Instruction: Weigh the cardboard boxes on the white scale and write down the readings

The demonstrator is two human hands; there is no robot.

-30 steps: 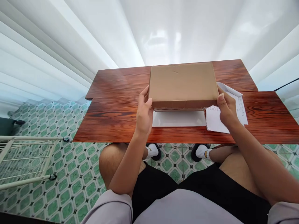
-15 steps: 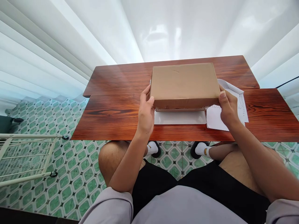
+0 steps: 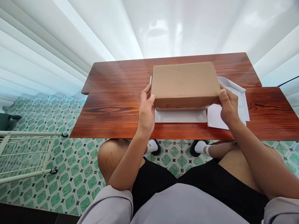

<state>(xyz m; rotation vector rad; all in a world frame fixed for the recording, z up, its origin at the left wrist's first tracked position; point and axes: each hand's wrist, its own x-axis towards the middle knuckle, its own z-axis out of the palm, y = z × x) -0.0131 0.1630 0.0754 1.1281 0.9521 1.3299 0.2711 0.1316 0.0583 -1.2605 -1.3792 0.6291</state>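
Note:
A plain brown cardboard box (image 3: 184,81) is held between my two hands, its broad face up and a long side towards me. My left hand (image 3: 146,109) grips the left end, thumb on the near corner and fingers behind. At the opposite end my right hand (image 3: 229,104) clasps the box, thumb along the near right corner. Beneath the box lies a white tray-like thing (image 3: 181,117), mostly covered by it. White sheets of paper with writing (image 3: 216,117) rest on the table to the right, partly under my right hand and wrist.
The reddish-brown wooden table (image 3: 107,115) has two boards with offset ends. White curtains (image 3: 105,28) hang behind and to the left. A white wire rack on casters (image 3: 28,155) stands on the green tiled floor at left. My legs are below the table's front edge.
Both hands keep their grip on the cardboard box, which stays almost in place. The view has shifted slightly, so the table appears a little higher.

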